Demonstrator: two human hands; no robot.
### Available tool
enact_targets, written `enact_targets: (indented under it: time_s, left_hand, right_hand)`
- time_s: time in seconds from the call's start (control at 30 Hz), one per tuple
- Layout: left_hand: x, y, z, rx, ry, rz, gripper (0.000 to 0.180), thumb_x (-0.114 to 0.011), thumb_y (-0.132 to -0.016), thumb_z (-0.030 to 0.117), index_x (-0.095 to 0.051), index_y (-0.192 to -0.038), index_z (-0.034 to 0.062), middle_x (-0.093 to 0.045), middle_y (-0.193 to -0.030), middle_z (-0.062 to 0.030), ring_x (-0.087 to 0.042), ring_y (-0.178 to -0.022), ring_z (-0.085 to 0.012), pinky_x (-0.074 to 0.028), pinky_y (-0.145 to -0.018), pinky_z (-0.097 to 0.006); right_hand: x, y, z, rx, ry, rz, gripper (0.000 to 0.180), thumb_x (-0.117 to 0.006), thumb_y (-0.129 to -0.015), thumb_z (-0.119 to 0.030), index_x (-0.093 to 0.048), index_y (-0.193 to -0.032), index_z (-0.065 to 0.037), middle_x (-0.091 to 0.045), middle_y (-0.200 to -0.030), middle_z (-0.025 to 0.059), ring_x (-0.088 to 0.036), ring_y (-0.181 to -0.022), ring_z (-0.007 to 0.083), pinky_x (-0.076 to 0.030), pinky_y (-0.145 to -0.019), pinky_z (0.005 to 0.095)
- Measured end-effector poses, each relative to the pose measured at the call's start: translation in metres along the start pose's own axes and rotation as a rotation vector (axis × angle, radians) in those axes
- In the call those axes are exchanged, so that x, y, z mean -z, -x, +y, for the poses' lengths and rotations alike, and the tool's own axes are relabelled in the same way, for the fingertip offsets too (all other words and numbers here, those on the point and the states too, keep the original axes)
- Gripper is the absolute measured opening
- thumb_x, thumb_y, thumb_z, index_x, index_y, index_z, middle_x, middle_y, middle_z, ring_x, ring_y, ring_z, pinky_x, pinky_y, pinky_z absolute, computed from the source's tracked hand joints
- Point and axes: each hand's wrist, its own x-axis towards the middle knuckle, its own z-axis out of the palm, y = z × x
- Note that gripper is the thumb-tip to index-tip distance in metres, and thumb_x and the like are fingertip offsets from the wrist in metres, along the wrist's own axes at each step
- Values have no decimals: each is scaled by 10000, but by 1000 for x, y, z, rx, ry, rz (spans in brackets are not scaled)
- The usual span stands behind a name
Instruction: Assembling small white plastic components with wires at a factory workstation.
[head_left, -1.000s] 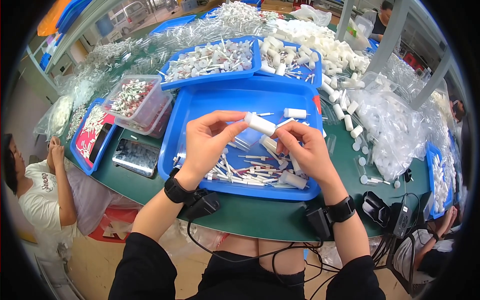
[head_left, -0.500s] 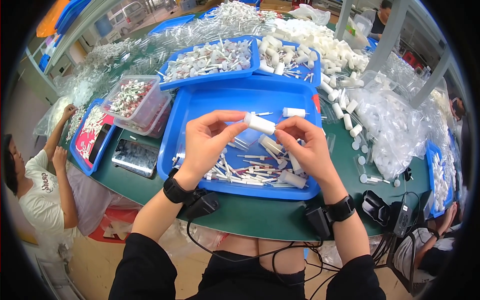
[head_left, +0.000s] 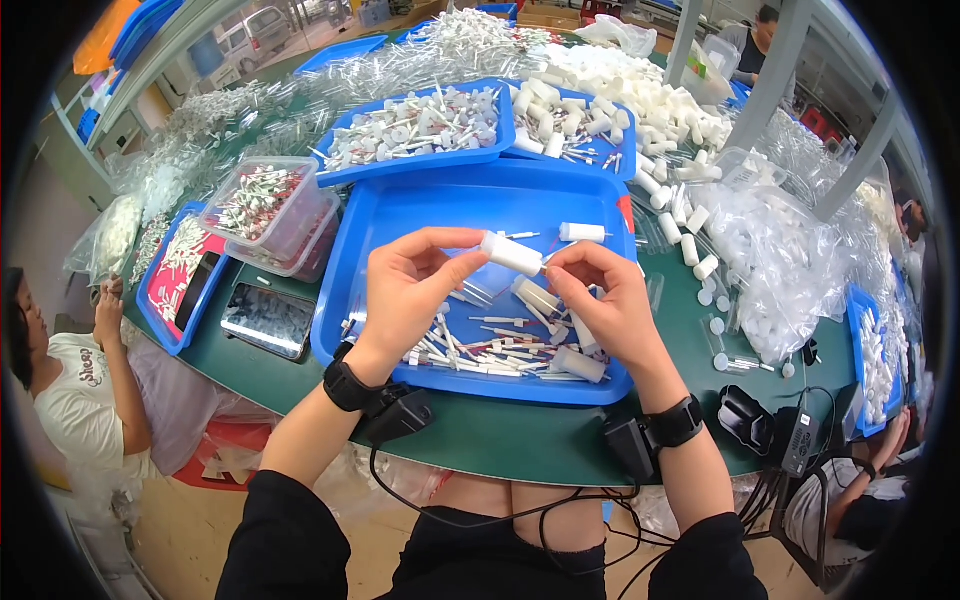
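A white plastic cylinder (head_left: 512,255) hangs tilted over the large blue tray (head_left: 340,250), its right end a little lower. My left hand (head_left: 420,285) pinches its left end between thumb and forefinger. The fingers of my right hand (head_left: 600,290) are closed at its right end, on a part too small to make out. Below, in the tray, lie many thin white sticks (head_left: 490,358) and several white cylinders like the held one, such as a cylinder (head_left: 584,233) at the far right and a cylinder (head_left: 580,364) near the front edge.
Behind stand a blue tray (head_left: 330,172) of capped white parts and a blue tray (head_left: 628,150) of cylinders. Left are a clear box (head_left: 262,235) of sticks and a phone (head_left: 266,320). Loose cylinders and plastic bags (head_left: 790,270) lie right. A co-worker (head_left: 85,390) sits at left.
My hands and the cylinder have barely moved, and the cylinder's right end has come slightly lower. The co-worker at left has brought both hands together.
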Motion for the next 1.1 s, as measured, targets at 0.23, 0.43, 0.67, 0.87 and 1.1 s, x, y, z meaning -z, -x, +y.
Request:
enact_targets:
  time_s: [0.23, 0.43, 0.67, 0.87, 1.1]
  left_hand:
    - [0, 0, 1, -19, -25, -73, 175, -655, -790, 1, -657, -965, -9, -665, -934, -83, -576, -695, -71, -459, -587, -195]
    - [1, -1, 1, 16, -38, 23, 174, -683, -793, 58, -674, -962, 16, -667, -806, -35, -548, -632, -34, -437, -573, -176]
    - [-2, 1, 1, 7, -21, -43, 160, -647, -806, 15, -658, -964, -11, -663, -875, -60, -539, -644, -60, -431, -582, -185]
    - [0, 0, 0, -58, -55, 31, 162, -682, -792, 51, -677, -951, 21, -669, -802, -40, -553, -629, -38, -431, -563, -171]
    - [1, -1, 2, 4, -8, 40, 172, -674, -802, 62, -673, -969, 19, -659, -775, -28, -546, -605, -36, -428, -550, -167]
  right_hand:
    - [0, -1, -3, -1, 11, -6, 107, -623, -820, -113, -629, -877, -23, -638, -734, 23, -553, -617, 65, -437, -577, 207]
    - [0, -1, -1, 4, 2, 10, 104, -624, -818, -109, -627, -872, -20, -637, -733, 22, -554, -619, 63, -436, -580, 203]
    - [1, 0, -2, -37, -13, -27, 118, -619, -828, -113, -619, -882, -8, -627, -756, 18, -561, -667, 64, -436, -623, 208]
    - [-1, -1, -3, -15, -10, -4, 103, -625, -818, -108, -631, -869, -19, -636, -734, 20, -543, -618, 55, -429, -573, 202]
    - [0, 0, 0, -23, -62, 4, 98, -620, -818, -104, -627, -861, -17, -624, -721, 11, -539, -620, 51, -427, -576, 198]
